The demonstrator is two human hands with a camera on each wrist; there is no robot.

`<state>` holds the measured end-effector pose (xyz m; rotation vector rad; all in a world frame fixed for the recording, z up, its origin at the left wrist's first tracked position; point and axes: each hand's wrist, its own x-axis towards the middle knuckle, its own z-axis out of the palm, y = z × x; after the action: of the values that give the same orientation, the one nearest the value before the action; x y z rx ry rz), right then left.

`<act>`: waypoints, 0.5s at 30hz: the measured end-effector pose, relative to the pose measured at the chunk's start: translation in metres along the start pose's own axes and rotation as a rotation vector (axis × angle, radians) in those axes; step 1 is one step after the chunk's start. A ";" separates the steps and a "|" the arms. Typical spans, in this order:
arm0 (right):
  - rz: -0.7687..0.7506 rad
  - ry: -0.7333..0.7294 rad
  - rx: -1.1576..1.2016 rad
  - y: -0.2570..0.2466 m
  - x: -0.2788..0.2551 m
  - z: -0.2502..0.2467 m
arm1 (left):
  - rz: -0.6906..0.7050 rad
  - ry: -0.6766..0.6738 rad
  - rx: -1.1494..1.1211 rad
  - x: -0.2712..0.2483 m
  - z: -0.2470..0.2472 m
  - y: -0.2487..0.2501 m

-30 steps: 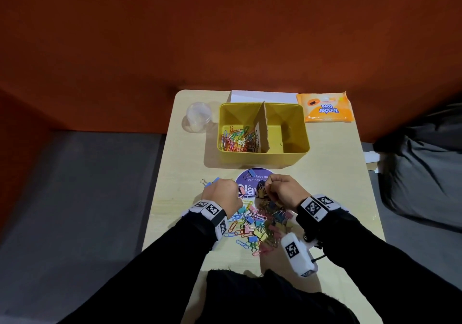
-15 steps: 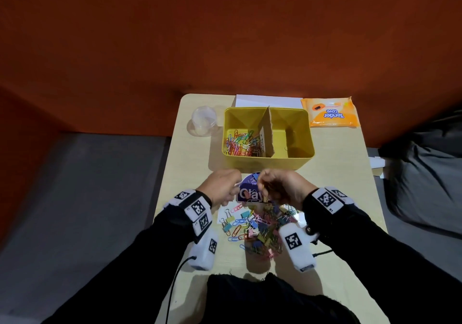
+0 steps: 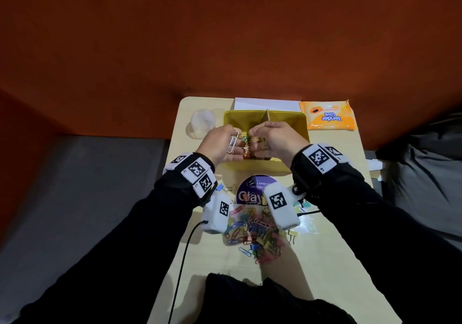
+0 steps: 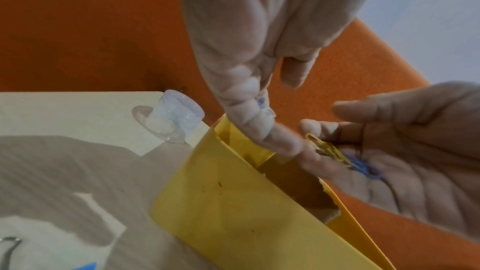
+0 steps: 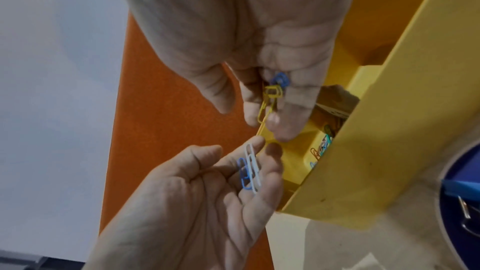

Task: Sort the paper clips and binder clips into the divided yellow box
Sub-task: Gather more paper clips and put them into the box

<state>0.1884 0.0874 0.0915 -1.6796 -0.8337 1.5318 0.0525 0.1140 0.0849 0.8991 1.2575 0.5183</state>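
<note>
The divided yellow box [image 3: 301, 123] stands at the table's far middle, a cardboard divider [image 3: 266, 115] splitting it. Coloured paper clips [image 5: 320, 149] lie in its left compartment. Both hands hover over that compartment. My left hand [image 3: 235, 137] pinches a white paper clip [image 3: 233, 143] and a blue one [image 5: 244, 174] in its fingers. Between the fingers of my right hand [image 3: 252, 133] sit a yellow paper clip [image 5: 269, 100] and a blue one [image 5: 280, 79]. A mixed pile of clips [image 3: 255, 233] lies near me, partly hidden by the wrist cameras.
A clear plastic cup [image 3: 203, 122] stands left of the box. An orange wipes packet [image 3: 328, 118] lies to the right, white paper [image 3: 265, 103] behind. A purple round lid [image 3: 252, 191] lies between box and pile. An orange wall backs the table.
Both hands have lifted off the pile and moved forward over the box's left compartment, carrying paper clips.
</note>
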 end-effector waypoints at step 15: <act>-0.182 -0.093 -0.361 0.040 -0.029 -0.006 | 0.264 0.113 0.352 -0.017 -0.013 -0.037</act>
<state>0.1922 0.0406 0.0737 -1.7325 -1.3397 1.4021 0.0307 0.0835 0.0644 1.3604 1.3645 0.5705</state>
